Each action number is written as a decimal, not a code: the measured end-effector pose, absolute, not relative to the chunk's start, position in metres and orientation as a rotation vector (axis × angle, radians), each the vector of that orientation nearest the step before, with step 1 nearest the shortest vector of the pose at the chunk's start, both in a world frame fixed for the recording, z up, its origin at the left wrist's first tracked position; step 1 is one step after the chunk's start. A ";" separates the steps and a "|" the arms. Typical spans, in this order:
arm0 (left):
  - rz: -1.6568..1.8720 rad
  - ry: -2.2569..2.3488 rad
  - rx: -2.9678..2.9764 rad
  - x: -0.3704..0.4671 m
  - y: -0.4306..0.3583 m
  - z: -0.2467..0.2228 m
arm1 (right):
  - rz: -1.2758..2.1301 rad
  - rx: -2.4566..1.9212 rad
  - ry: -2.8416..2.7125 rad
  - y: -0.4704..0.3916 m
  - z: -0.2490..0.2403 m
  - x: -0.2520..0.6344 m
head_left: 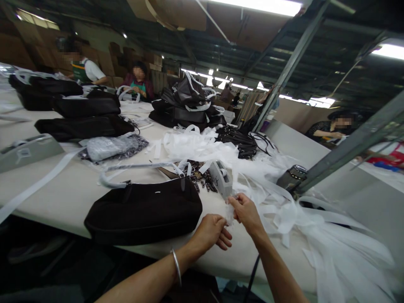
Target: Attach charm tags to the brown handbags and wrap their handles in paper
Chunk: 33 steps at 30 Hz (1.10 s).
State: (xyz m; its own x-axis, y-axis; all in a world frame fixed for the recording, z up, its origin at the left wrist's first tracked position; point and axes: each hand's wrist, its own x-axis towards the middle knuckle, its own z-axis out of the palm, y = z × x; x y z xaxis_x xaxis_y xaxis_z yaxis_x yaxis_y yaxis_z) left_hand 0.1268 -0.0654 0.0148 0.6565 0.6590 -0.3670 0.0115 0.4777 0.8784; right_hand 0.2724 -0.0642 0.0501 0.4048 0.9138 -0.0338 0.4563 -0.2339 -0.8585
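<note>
My left hand (212,232), with a silver bangle on its wrist, pinches the lower edge of a small clear strip (229,213) with thumb and forefinger. Just above and to the right, my right hand (244,210) grips the strip's upper part at the front of a grey tape dispenser (221,179). To the left of my hands a black handbag (145,212) lies near the table's front edge. Its raised handle (142,166) is wrapped in white material. Dark metal-trimmed pieces (203,179) lie between the bag and the dispenser.
White strips (341,244) spread over the right side, beside a dark flask (292,179) and a metal post (356,139). More black bags (85,126) and a second dispenser (30,151) stand left. A bag pile (186,105) rises behind. Several people work farther back.
</note>
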 end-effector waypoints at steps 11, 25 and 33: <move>0.009 0.807 1.506 0.049 -0.116 0.007 | 0.480 -2.347 -1.154 -0.074 -0.007 0.323; 0.476 0.735 0.871 0.001 -0.107 0.020 | 0.943 -1.938 -1.432 -0.104 0.077 0.252; 0.279 0.730 0.971 0.042 -0.109 0.007 | 1.376 -1.400 -1.094 -0.100 0.067 0.190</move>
State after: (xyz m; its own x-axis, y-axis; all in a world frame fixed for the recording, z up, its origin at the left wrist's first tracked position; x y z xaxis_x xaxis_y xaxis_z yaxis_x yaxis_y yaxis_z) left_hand 0.0418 -0.1088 0.0070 0.7319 0.5233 -0.4365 0.0985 0.5526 0.8276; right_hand 0.1903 -0.0999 0.0672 0.0050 0.9706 -0.2406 0.0152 -0.2406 -0.9705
